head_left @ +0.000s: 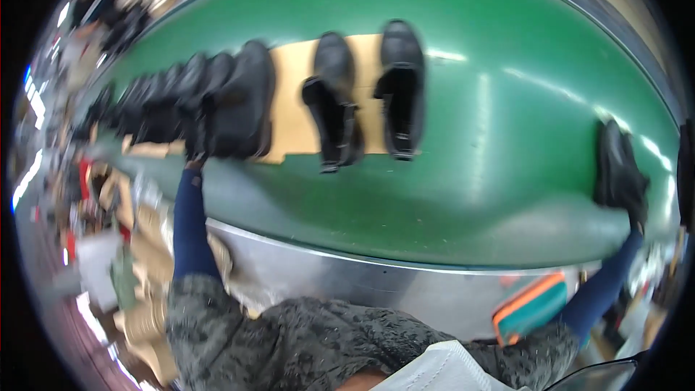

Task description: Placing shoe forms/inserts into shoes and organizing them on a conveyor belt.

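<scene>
On the far left, my left hand (196,134), dark and hard to make out, reaches in among a row of black boots (246,101) and touches the nearest ones. Its fingers blend into the black leather. Far to the right, my right hand (635,210) is at the near end of a black boot (617,163), closed on it, though blur softens the fingers. Between my hands, a black boot (334,65) and another black boot (402,51) lie toes away from me, their dark openings toward me.
Tan cardboard (293,101) lies under the middle boots on a long green table (463,195) with a metal front edge. A teal and orange case (536,308) is below the table edge at right. Brown, cup-like pieces (148,318) are piled at lower left.
</scene>
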### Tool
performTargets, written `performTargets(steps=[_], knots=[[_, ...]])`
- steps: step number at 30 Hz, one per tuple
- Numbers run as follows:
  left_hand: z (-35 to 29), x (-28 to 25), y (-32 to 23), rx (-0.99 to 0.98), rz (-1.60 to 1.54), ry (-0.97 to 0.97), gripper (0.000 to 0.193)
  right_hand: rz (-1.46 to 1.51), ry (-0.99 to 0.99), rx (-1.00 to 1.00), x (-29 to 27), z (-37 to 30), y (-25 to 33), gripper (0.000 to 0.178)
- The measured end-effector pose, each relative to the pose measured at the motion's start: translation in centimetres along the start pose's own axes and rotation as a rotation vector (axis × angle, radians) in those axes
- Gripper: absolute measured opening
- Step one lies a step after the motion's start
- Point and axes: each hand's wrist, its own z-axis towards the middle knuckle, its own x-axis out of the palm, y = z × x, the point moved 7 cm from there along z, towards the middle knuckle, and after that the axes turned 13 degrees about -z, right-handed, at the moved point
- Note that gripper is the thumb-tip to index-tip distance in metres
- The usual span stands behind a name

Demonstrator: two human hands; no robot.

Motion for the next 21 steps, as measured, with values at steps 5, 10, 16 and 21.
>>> performTargets(steps=[5, 10, 16, 21], knots=[[-0.5, 3.5, -3.0, -0.167, 0.165, -0.097, 0.036, -0.078, 0.213, 0.103, -4.0, 2.3, 3.0, 0.053], [-2.2, 3.8, -7.7, -0.296, 0.283, -0.158, 0.033, -0.233, 0.392, 0.243, -2.4, -4.6, -10.7, 0.048], [-4.4, 3.6, -13.1, -0.376, 0.341, -0.156, 0.032, -0.376, 0.485, 0.387, 2.7, -6.7, -25.5, 0.037], [-3.6, 0.9, -25.9, 0.244, 0.851, -0.157, 0.027, -0.578, 0.580, 0.190, 1.8, -6.0, -21.5, 0.024]])
